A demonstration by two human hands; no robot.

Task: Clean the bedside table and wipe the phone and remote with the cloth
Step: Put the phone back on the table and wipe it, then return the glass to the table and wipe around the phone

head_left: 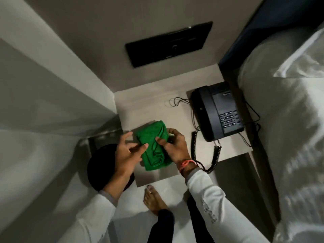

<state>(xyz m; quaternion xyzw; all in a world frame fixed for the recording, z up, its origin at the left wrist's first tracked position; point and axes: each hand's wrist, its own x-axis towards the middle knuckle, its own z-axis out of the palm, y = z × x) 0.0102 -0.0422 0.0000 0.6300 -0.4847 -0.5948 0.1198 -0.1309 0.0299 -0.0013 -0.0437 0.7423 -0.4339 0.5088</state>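
A folded green cloth lies over the near left part of the pale bedside table. My right hand pinches its right edge, thumb on top. My left hand touches the cloth's left edge with its fingers spread. A black desk phone sits on the table's right side with the handset on its cradle. Its coiled cord hangs over the front edge. No remote is visible; something dark under my right hand cannot be made out.
A black round bin stands on the floor left of the table, under my left arm. A bed with white bedding borders the right side. A black switch panel is on the wall behind. My bare foot stands in front of the table.
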